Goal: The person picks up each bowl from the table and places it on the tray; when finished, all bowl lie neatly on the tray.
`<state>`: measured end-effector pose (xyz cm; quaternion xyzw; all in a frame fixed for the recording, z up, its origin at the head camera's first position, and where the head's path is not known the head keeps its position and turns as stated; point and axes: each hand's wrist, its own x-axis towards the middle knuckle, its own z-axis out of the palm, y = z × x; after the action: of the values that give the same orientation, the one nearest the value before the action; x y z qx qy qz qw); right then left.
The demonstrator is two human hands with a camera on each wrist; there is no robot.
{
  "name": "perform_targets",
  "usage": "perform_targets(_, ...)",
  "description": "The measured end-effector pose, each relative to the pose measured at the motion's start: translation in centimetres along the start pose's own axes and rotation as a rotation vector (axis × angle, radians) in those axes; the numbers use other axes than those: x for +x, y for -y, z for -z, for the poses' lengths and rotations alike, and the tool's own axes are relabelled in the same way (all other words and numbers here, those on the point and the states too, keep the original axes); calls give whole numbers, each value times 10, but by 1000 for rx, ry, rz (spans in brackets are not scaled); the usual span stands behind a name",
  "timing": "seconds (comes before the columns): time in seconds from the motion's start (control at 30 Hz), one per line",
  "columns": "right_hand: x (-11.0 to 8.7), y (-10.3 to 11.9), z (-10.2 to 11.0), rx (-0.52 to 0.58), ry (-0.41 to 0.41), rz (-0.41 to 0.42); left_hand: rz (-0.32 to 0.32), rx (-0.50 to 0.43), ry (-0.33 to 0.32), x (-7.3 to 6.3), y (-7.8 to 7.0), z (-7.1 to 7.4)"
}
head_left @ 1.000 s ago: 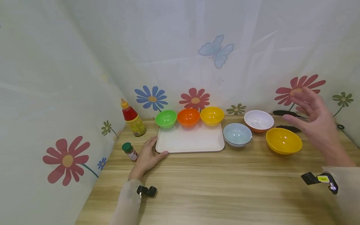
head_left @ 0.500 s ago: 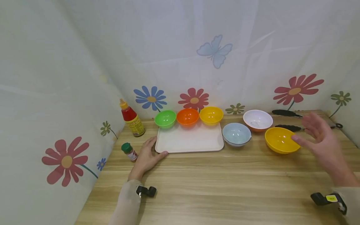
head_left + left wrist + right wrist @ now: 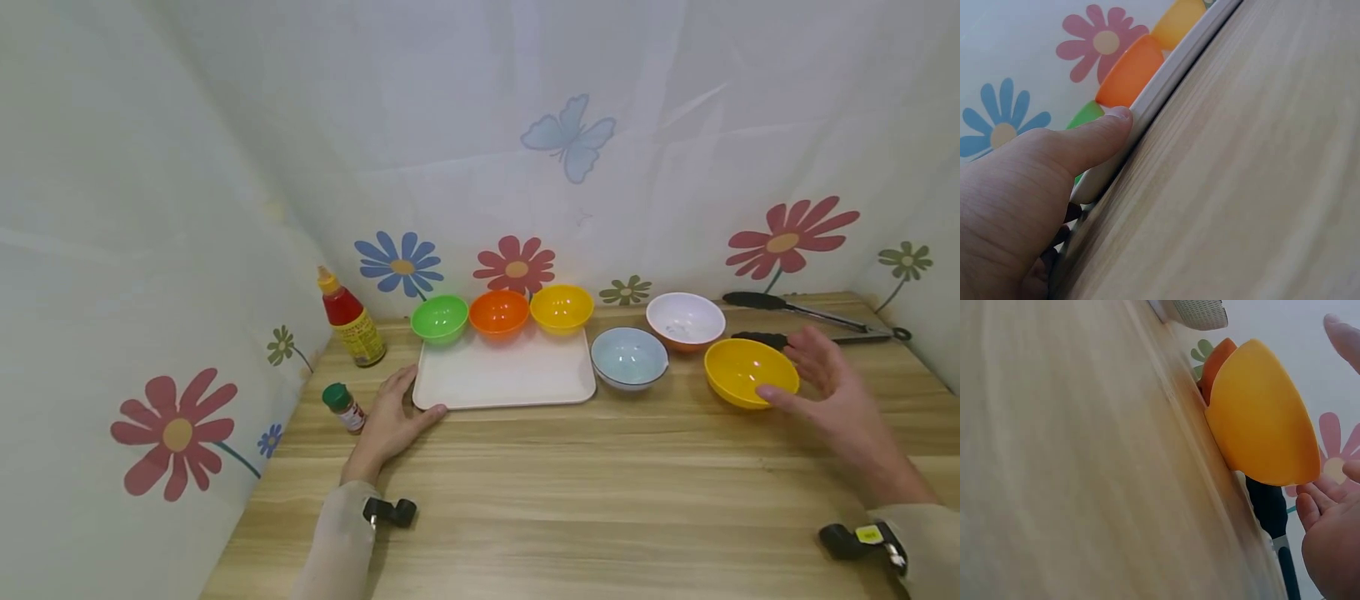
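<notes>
The right hand (image 3: pixel 836 400) is holding nothing: its thumb and fingers are standing wide apart at the right side of the big yellow bowl (image 3: pixel 738 372), the thumb crossing in front of it in the head view; whether a fingertip is touching the bowl, I cannot tell. That bowl is standing upright on the table (image 3: pixel 555 500). The left hand (image 3: pixel 393 418) is spanning the near left corner of the tray (image 3: pixel 502 379), its thumb lying along the front edge. The green bowl (image 3: pixel 440 320), orange bowl (image 3: pixel 499 316) and small yellow bowl (image 3: pixel 562 311) are lining the tray's back. The blue bowl (image 3: pixel 628 358) is sitting just beside the tray, the white bowl (image 3: pixel 686 320) behind it to the right. Tongs (image 3: pixel 756 301) are lying beyond the right hand. The jar (image 3: pixel 346 409) is standing beside the left hand, the sauce bottle (image 3: pixel 356 329) farther back.
</notes>
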<state>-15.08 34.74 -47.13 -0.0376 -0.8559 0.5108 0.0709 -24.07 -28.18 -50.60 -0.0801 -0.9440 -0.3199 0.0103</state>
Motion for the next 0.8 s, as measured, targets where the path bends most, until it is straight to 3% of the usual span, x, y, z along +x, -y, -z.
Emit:
perform_targets(0.43,1,-18,-4,-9,65,12,3,1,-3,1,1,-2)
perform_targets(0.8,3,-19,-9,-72,77,23,-6,-6,-8,0,0,-1)
